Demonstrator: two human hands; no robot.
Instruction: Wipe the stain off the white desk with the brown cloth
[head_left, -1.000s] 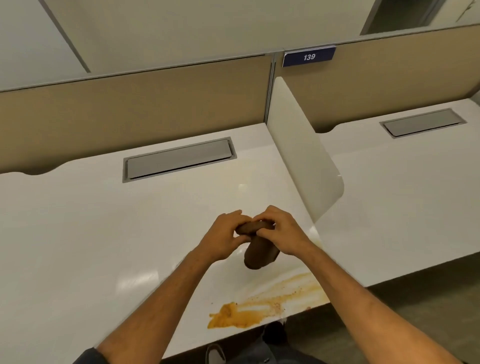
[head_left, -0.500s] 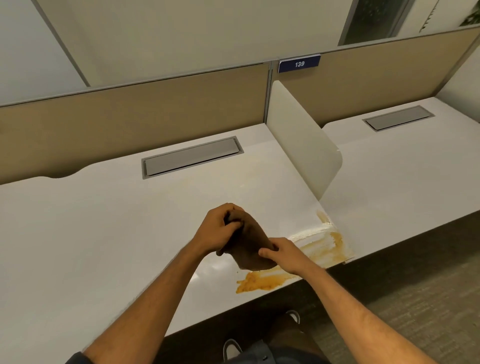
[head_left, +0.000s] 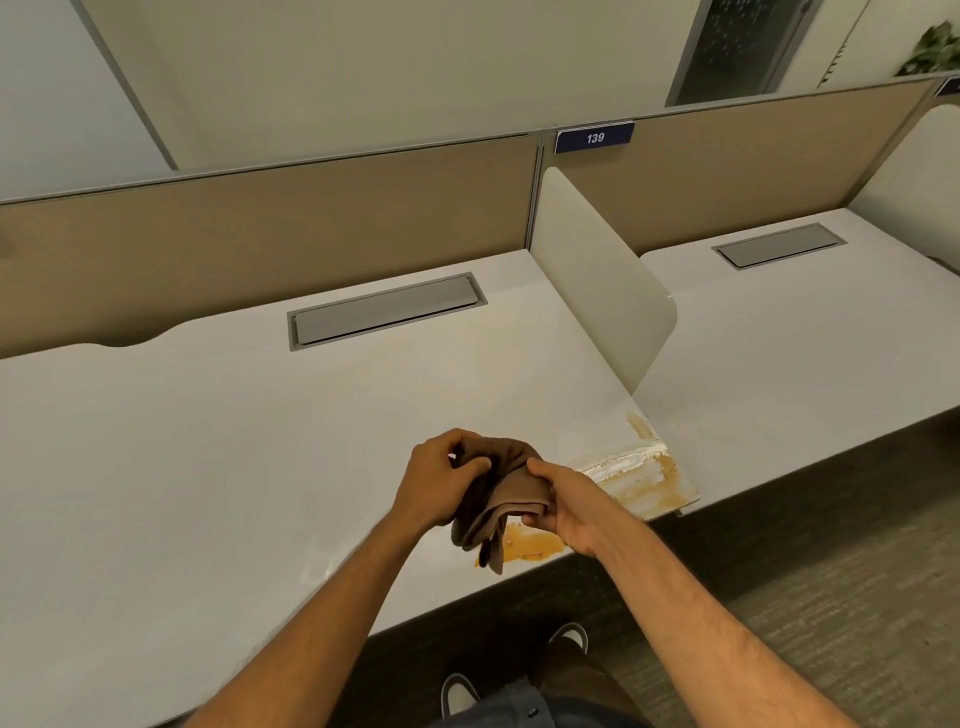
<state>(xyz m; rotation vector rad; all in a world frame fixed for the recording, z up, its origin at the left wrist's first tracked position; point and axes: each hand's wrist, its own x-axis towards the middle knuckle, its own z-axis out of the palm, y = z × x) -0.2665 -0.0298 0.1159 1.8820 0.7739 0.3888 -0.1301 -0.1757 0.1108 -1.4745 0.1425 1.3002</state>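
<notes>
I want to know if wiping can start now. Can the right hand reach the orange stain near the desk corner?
Probably yes. The right hand holds the brown cloth just beside the stain, and nothing lies between them on the desk.

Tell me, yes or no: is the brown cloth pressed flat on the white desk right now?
No: the crumpled brown cloth is held between the left hand and right hand, hanging above the orange stain on the white desk.

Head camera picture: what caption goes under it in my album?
Both hands, left and right, hold brown cloth over orange stain.
</notes>
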